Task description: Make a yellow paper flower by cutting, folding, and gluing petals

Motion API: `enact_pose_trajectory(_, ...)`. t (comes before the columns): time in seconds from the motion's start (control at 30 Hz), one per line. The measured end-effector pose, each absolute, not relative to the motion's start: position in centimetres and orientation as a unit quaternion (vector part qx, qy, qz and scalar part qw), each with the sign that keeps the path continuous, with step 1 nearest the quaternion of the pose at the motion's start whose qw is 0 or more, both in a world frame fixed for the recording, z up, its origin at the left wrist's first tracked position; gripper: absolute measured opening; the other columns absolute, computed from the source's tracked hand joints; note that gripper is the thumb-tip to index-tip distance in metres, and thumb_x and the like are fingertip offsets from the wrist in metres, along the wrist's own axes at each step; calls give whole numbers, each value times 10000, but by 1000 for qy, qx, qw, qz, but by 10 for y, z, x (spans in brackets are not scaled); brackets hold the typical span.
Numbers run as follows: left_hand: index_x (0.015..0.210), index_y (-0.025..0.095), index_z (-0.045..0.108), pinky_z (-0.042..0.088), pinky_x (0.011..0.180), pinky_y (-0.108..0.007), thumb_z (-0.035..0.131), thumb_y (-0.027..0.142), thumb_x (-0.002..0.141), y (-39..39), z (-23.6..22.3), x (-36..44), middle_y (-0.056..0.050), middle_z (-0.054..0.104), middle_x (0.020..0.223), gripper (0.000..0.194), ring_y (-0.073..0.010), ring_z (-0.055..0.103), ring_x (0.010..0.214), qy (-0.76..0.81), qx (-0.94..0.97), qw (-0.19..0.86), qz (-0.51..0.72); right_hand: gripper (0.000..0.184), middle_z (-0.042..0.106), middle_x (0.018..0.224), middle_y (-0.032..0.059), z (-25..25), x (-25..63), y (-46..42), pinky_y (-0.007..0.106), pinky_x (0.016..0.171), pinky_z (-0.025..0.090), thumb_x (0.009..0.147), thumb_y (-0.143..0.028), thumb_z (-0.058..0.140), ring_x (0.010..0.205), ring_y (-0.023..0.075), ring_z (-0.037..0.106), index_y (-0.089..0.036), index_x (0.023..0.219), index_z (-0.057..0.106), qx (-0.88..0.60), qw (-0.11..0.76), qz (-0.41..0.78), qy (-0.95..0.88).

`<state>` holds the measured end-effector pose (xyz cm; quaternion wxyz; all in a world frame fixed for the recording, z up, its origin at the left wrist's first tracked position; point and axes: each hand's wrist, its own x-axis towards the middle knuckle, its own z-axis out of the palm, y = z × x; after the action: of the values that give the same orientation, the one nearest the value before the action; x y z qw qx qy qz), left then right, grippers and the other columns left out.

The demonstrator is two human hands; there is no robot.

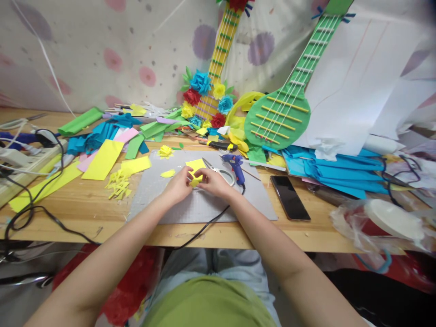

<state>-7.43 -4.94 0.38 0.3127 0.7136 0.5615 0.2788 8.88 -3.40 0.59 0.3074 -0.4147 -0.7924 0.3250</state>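
My left hand and my right hand meet over the grey cutting mat, fingers closed on a small yellow paper piece between them. Its exact shape is partly hidden by the fingers. Just behind lies a square of yellow paper. Scissors rest beside my right hand, partly covered by it. A blue glue gun lies a little further right. Left of my hands are a loose yellow paper petal and a yellow paper flower.
Yellow paper scraps and coloured paper strips cover the left side, near a power strip with tangled cables. A phone lies right of the mat. Two paper-craft instruments, one green and one yellow, lean at the back.
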Motion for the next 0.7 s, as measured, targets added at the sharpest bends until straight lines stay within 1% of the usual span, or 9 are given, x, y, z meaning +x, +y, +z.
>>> enact_pose_trajectory(0.07,1099,208,428,432,689,-291,487,47,634,-50,8,-74,-45,579,955,495,-137,559,709,544,749,276,260,252,632,867,-3,7,87,-36,238,646,398,637,-113,592,646,101,502,-199,874,587,-420,303,312,-797)
enact_pose_trajectory(0.17,1119,199,434,434,764,-305,460,32,640,-53,8,-75,-71,560,1022,508,-164,561,842,519,775,250,262,256,638,833,-4,3,85,-38,234,623,395,661,-97,555,621,100,508,-198,895,576,-442,304,318,-782)
enact_pose_trajectory(0.23,1126,186,435,428,808,-323,478,57,650,-57,3,-77,-87,550,1052,495,-182,547,912,516,776,236,276,264,637,820,-1,-2,85,-39,231,614,399,666,-105,561,612,100,516,-197,914,566,-451,304,321,-776)
enact_pose_trajectory(0.33,1109,173,458,397,875,-375,548,151,663,-64,-5,-83,-95,569,1045,455,-226,507,984,547,763,187,289,275,633,834,5,-7,86,-39,229,628,412,670,-102,564,632,97,541,-195,929,555,-451,302,320,-776)
enact_pose_trajectory(0.4,1080,186,482,390,879,-390,583,209,663,-68,-9,-87,-75,595,1012,430,-237,497,977,571,749,163,294,275,630,837,7,-9,87,-39,229,646,421,673,-88,554,653,97,558,-189,929,551,-452,300,316,-779)
enact_pose_trajectory(0.43,1068,193,490,399,863,-383,588,222,664,-69,-11,-88,-63,604,991,417,-230,504,950,578,742,164,296,275,629,836,8,-9,86,-39,229,652,423,674,-83,550,660,97,564,-185,929,550,-452,299,314,-780)
enact_pose_trajectory(0.57,1046,192,504,441,739,-309,543,201,688,-70,-15,-86,-34,609,890,360,-170,541,790,585,727,201,300,272,631,816,7,-11,84,-38,227,650,428,677,-80,543,665,98,574,-180,929,546,-447,305,312,-781)
enact_pose_trajectory(0.7,1041,193,511,443,687,-274,531,189,684,-70,-17,-83,-16,597,827,358,-144,550,739,588,716,216,309,292,625,781,-6,-15,82,-39,222,652,425,679,-76,531,668,98,572,-190,947,540,-438,316,300,-786)
